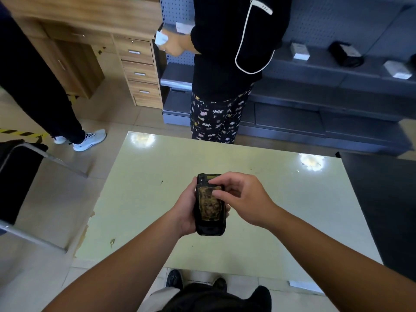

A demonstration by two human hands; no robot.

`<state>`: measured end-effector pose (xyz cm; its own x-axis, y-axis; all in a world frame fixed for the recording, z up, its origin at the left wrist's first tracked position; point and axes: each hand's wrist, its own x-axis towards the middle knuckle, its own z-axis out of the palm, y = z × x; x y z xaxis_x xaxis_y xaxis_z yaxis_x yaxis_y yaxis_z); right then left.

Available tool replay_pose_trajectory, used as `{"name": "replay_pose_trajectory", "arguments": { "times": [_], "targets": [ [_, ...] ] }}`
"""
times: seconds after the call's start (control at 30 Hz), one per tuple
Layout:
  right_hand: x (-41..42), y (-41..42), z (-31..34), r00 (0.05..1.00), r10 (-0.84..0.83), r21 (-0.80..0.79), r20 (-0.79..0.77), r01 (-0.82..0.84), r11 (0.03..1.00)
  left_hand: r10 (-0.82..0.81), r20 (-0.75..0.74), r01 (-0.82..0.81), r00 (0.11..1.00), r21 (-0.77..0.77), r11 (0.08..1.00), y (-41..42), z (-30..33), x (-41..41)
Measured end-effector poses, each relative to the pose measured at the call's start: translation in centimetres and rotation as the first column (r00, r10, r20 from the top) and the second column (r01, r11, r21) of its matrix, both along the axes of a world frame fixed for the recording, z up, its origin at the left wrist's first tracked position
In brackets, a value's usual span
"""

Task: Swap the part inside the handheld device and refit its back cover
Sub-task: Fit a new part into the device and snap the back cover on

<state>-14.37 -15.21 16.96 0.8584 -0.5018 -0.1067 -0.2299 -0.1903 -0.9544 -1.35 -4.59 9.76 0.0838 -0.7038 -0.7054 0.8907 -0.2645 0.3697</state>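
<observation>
Device: black handheld device (pixel 210 228) is held up over the pale green table (pixel 270 210), back side facing the camera, not touching the tabletop.

Left hand: left hand (pixel 185 213) is wrapped around the device from the left side, fingertips peeking out on the right edge, so it's got a proper grip.

Right hand: right hand (pixel 242 197) comes in from the right, thumb and fingertips pinching the upper end of the back cover (pixel 210 204).

Cover: worn, mottled brownish panel sitting on the device's back; can't tell if it's fully seated.

Around: a person in patterned trousers (pixel 216 118) stands at the table's far edge, wooden drawers (pixel 140 70) behind on the left, dark shelving (pixel 326 86) on the right.
</observation>
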Motion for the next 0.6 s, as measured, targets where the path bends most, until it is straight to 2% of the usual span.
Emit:
{"name": "replay_pose_trajectory", "arguments": {
  "times": [0.43,0.53,0.6],
  "targets": [
    [-1.6,-1.1,-0.8,1.0,0.022,0.052,0.013,-0.023,0.998,0.008,0.004,-0.008,1.0,-0.03,1.0,-0.3,0.9,-1.1],
    [-2.0,-1.2,-1.0,0.998,0.057,0.007,-0.005,-0.057,0.998,-0.001,0.008,0.001,1.0,-0.027,1.0,-0.2,1.0,-1.5],
    [-2.3,-1.0,-1.1,0.994,0.098,-0.09,-0.045,-0.101,0.991,-0.019,0.005,0.019,1.0,-0.033,0.999,-0.1,1.2,-1.6]
  ]
}}
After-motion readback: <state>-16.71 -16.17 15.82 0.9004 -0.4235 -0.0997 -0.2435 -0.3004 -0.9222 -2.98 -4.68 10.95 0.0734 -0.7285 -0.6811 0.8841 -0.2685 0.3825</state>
